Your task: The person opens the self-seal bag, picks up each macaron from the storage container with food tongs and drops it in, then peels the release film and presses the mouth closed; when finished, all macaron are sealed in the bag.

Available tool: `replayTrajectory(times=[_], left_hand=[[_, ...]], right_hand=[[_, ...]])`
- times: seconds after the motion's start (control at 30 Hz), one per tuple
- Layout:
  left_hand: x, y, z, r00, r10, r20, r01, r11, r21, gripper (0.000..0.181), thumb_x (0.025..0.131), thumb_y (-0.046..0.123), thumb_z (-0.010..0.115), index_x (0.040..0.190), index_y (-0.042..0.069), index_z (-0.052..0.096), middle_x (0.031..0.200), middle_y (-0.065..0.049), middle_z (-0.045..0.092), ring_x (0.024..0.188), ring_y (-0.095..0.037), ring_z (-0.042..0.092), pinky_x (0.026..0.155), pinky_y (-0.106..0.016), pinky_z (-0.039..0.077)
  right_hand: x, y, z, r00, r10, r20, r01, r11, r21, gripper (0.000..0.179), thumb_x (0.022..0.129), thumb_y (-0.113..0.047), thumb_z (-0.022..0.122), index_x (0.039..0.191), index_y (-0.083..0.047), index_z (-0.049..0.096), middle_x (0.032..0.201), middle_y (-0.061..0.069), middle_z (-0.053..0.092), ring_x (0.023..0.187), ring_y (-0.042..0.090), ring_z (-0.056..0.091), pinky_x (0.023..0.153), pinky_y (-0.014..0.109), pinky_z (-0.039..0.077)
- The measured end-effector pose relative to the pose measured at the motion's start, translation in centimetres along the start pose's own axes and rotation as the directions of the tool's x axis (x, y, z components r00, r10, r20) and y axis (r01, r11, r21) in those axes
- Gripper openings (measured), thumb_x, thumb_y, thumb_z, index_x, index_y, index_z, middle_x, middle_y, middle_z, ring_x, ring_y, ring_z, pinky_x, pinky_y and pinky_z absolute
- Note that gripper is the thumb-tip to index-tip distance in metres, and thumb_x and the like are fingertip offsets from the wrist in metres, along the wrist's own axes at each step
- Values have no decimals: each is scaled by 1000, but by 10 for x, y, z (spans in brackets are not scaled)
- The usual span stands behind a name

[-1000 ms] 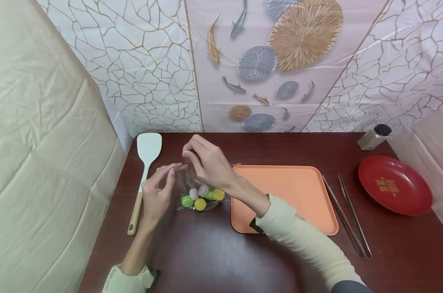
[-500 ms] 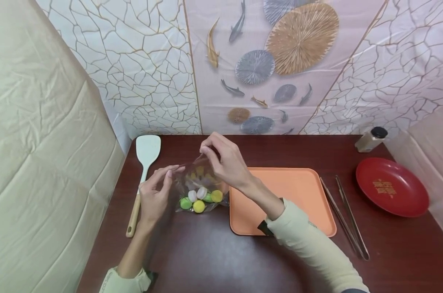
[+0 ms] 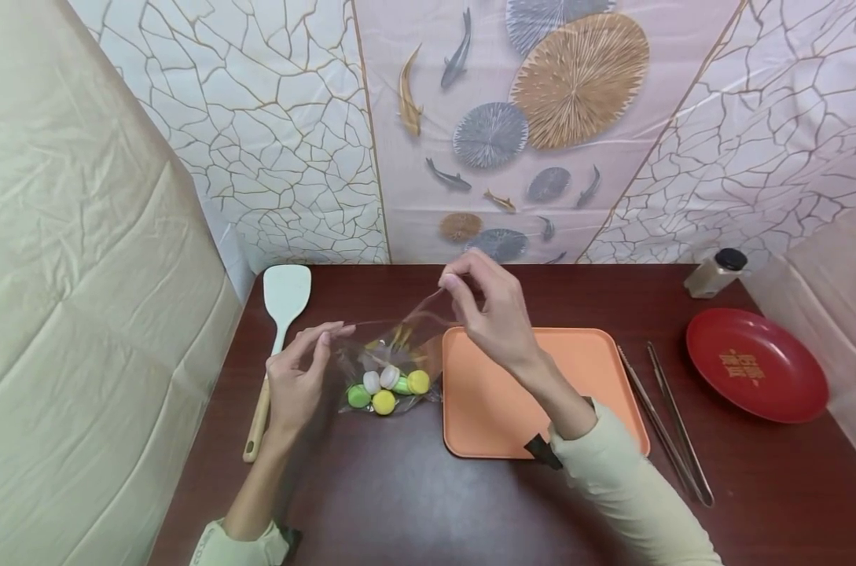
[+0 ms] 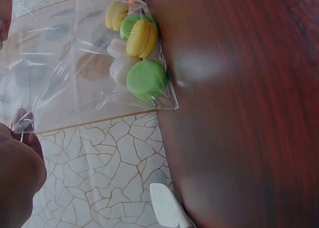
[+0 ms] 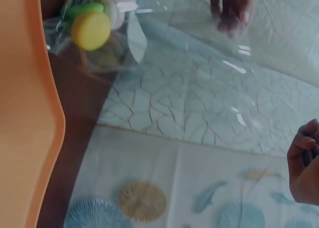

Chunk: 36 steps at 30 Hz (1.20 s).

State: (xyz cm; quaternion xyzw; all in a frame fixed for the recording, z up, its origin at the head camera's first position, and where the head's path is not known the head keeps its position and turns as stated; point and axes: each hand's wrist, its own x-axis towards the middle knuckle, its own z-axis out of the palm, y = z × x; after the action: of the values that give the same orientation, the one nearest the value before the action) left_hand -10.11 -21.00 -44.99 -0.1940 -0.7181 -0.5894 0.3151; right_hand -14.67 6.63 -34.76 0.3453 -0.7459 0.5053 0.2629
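Observation:
A clear plastic bag (image 4: 60, 73) with several macarons in its bottom stands between my hands at the table's left middle. Yellow macarons (image 3: 383, 402), green macarons (image 3: 359, 395) and white macarons (image 3: 390, 376) show through the film. My left hand (image 3: 296, 384) pinches the left edge of the bag's mouth between thumb and fingers. Higher and to the right, my right hand (image 3: 497, 318) pinches the other edge of the mouth, above the back of the orange tray (image 3: 480, 428). The film is stretched between both hands, and the mouth gapes.
A pale turner (image 3: 287, 295) with a wooden handle lies left of the left hand. Right of the tray are metal tongs (image 3: 682, 428), a red plate (image 3: 788, 369) and a black-capped jar (image 3: 714, 275). Patterned cloth (image 3: 293, 157) hangs behind the table.
My right hand has moved right, drawing its edge of the bag away from my left hand. The mouth has widened. The left hand and the macarons have stayed nearly in place.

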Motion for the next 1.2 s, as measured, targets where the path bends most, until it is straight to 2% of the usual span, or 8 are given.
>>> replayTrajectory(times=[0.13,0.27,0.4,0.7,0.97,1.1,1.2], left_hand=[[-1,0,0,1000,4,6,-4,1000,4,27,104,-15,60,122,-7,78,109,-23,82,109,-9,78,97,-22,55],[-1,1,0,1000,5,5,-5,1000,-1,27,104,-15,60,121,-6,78,109,-23,82,108,-9,78,97,-22,56],[-2,1,-1,1000,-2,-2,2,1000,2,26,105,-15,60,121,-6,78,109,-23,82,109,-9,78,98,-22,57],[-4,3,-4,1000,-25,-16,25,1000,0,26,105,-14,60,122,-7,78,108,-24,82,109,-8,79,98,-21,58],[-4,7,-6,999,-43,-20,43,999,13,25,105,-14,61,122,-6,78,108,-27,81,109,-6,78,93,-18,58],[-4,7,-7,998,-53,-23,53,999,12,25,105,-15,61,122,-8,78,109,-28,81,108,-5,78,89,-17,58],[-4,7,-6,998,-50,-27,50,998,22,25,104,-15,61,121,-8,78,108,-28,81,109,-5,78,93,-17,58]], right_hand=[[-1,-3,-16,998,61,-35,-59,996,60,7,105,8,67,97,6,67,84,9,59,57,9,53,52,17,43],[-1,-6,-28,993,99,-61,-94,993,70,10,107,6,65,97,7,67,88,9,62,56,10,54,50,18,45],[-1,-10,-38,990,106,-98,-99,993,69,11,107,7,64,97,8,66,90,5,63,55,10,54,50,19,45],[4,-19,-61,980,119,-161,-107,991,78,12,107,8,62,96,14,63,93,-12,63,53,6,53,49,19,41],[9,-27,-78,973,122,-198,-108,991,77,14,108,7,60,98,17,61,84,-7,58,53,8,52,51,20,42],[12,-29,-86,962,138,-235,-109,985,134,16,107,7,60,97,20,60,86,-4,59,52,9,51,51,21,41],[13,-30,-93,948,154,-277,-102,976,193,17,106,9,61,97,22,58,85,0,58,51,10,50,51,21,39]])
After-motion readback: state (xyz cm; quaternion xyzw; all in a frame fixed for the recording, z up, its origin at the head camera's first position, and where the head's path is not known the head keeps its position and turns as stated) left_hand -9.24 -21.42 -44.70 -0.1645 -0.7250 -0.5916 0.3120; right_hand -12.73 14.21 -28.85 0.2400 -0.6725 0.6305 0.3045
